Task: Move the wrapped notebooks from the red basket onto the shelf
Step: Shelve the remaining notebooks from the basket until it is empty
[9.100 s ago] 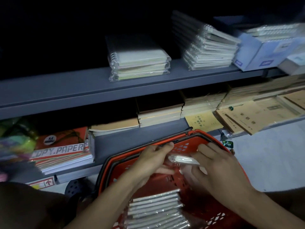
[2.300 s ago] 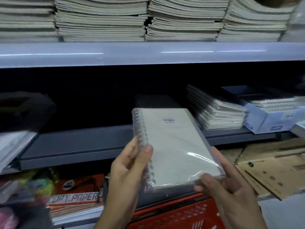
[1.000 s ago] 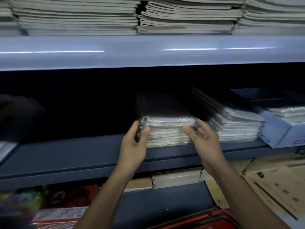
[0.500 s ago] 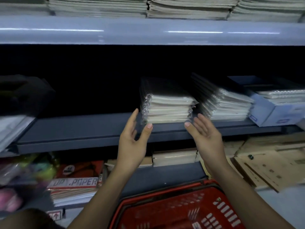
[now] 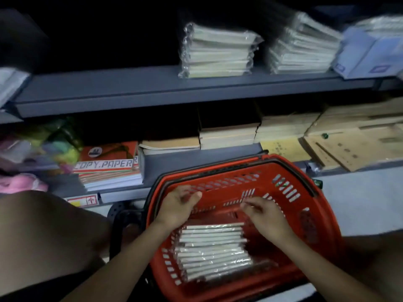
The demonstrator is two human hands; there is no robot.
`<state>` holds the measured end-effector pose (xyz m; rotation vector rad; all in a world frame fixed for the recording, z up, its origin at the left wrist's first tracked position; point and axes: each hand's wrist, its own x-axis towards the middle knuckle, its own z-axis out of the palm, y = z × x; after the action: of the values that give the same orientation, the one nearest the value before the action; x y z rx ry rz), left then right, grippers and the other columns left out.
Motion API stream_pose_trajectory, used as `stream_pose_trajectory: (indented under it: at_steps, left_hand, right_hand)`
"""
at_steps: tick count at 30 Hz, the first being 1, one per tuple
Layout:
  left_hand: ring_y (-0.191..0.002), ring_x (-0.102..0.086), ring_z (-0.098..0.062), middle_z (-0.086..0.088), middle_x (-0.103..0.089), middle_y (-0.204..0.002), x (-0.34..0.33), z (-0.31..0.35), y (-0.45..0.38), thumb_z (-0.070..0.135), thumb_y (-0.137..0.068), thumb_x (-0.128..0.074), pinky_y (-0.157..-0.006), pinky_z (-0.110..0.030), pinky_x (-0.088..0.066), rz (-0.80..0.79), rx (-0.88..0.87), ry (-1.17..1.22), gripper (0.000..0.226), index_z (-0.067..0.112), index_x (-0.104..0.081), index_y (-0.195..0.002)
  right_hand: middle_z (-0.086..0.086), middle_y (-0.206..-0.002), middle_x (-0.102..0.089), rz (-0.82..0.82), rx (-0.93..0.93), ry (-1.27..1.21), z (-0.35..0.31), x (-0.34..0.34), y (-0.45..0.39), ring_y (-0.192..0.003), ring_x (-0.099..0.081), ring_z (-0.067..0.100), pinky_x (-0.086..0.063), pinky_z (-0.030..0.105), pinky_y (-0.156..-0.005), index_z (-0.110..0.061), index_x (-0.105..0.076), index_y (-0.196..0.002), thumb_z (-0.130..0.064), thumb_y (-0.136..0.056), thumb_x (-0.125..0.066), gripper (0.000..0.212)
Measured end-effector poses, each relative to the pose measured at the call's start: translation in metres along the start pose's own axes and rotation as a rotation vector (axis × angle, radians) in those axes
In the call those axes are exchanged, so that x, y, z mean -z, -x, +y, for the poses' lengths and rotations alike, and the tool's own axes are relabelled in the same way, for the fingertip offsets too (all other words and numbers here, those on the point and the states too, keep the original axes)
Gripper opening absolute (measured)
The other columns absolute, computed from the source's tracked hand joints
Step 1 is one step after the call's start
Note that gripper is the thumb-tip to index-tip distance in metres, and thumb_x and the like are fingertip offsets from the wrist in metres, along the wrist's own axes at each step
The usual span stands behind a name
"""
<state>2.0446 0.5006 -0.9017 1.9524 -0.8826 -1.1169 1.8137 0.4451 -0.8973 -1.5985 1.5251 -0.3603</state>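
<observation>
The red basket [image 5: 309,216] stands low in front of me. Inside it, several wrapped notebooks [image 5: 212,249] stand on edge in a row. My left hand [image 5: 177,204] hovers over the far left end of the row, fingers loosely curled, holding nothing. My right hand [image 5: 265,215] hovers over the far right end, fingers bent, empty too. On the grey shelf [image 5: 130,92] above lies a pile of wrapped notebooks [image 5: 218,52].
A second pile of wrapped notebooks [image 5: 303,49] and a blue box [image 5: 370,53] sit right of the pile. Bare shelf stretches to its left. Below are copy paper packs [image 5: 106,166], brown books [image 5: 226,134] and kraft envelopes [image 5: 349,149]. My knee [image 5: 43,236] is at left.
Both hands left the pile on the shelf and dropped down into the red basket, over the notebooks there. My view tilted downward with them.
</observation>
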Motion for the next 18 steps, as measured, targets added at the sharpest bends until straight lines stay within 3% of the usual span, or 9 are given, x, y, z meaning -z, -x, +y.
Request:
stream_pose_trajectory:
  at_steps: [2, 5, 7, 11, 14, 16, 18]
  left_hand:
    - [-0.116, -0.065, -0.023, -0.012, -0.071, -0.119, -0.008, -0.022, -0.002, 0.033, -0.090, -0.071, -0.101, -0.027, -0.046, -0.017, 0.080, -0.144, 0.046, 0.005, -0.063, -0.126]
    - [-0.108, -0.067, -0.028, -0.011, -0.075, -0.107, -0.016, -0.045, -0.003, 0.038, -0.094, -0.063, -0.087, -0.028, -0.047, -0.040, 0.155, -0.290, 0.037, 0.005, -0.071, -0.107]
    - [-0.103, -0.069, -0.029, -0.013, -0.075, -0.101, -0.020, -0.050, -0.002, 0.039, -0.098, -0.057, -0.078, -0.027, -0.046, -0.097, 0.210, -0.339, 0.039, 0.003, -0.073, -0.097]
    - [-0.102, -0.067, -0.031, -0.014, -0.073, -0.112, -0.024, -0.042, -0.001, 0.039, -0.099, -0.049, -0.081, -0.026, -0.049, -0.131, 0.315, -0.438, 0.038, 0.009, -0.072, -0.098]
    - [-0.082, -0.063, -0.024, -0.009, -0.071, -0.109, -0.026, -0.036, 0.000, 0.040, -0.098, -0.051, -0.077, -0.032, -0.060, -0.141, 0.383, -0.396, 0.041, 0.008, -0.072, -0.110]
    - [-0.086, -0.057, -0.020, -0.009, -0.068, -0.115, -0.028, -0.030, 0.005, 0.037, -0.098, -0.051, -0.078, -0.029, -0.056, -0.122, 0.425, -0.325, 0.040, 0.008, -0.068, -0.120]
    - [-0.093, -0.057, -0.021, -0.006, -0.065, -0.112, -0.028, -0.025, 0.009, 0.034, -0.095, -0.055, -0.086, -0.030, -0.053, -0.073, 0.480, -0.181, 0.036, 0.012, -0.065, -0.122]
  right_hand:
    - [-0.001, -0.066, -0.069, -0.005, -0.074, 0.022, 0.019, -0.016, -0.002, -0.078, -0.067, 0.019, -0.041, 0.015, -0.062, -0.021, -0.067, -0.064, -0.015, -0.091, -0.068, 0.027]
    - [-0.001, -0.078, -0.073, -0.111, -0.175, 0.028, 0.025, -0.033, -0.012, -0.085, -0.069, 0.018, -0.045, 0.025, -0.072, -0.013, -0.074, -0.081, -0.033, -0.091, -0.067, 0.023]
    - [-0.009, -0.074, -0.066, -0.166, -0.232, 0.013, 0.027, -0.038, -0.018, -0.083, -0.065, 0.016, -0.043, 0.025, -0.075, -0.017, -0.070, -0.081, -0.041, -0.091, -0.066, 0.026]
    - [0.000, -0.092, -0.075, -0.229, -0.358, 0.016, 0.042, -0.048, -0.023, -0.093, -0.069, 0.019, -0.050, 0.027, -0.082, -0.014, -0.075, -0.097, -0.055, -0.086, -0.067, 0.044]
    - [0.002, -0.090, -0.074, -0.229, -0.492, -0.169, 0.046, -0.056, -0.026, -0.084, -0.068, 0.020, -0.053, 0.032, -0.073, -0.010, -0.074, -0.103, -0.042, -0.085, -0.072, 0.036]
    - [0.004, -0.084, -0.072, -0.234, -0.524, -0.251, 0.042, -0.058, -0.025, -0.073, -0.065, 0.019, -0.050, 0.030, -0.063, -0.009, -0.073, -0.098, -0.026, -0.088, -0.071, 0.020]
    - [0.006, -0.084, -0.073, -0.217, -0.518, -0.283, 0.038, -0.059, -0.023, -0.074, -0.066, 0.021, -0.051, 0.031, -0.063, -0.010, -0.073, -0.094, -0.019, -0.087, -0.070, 0.012]
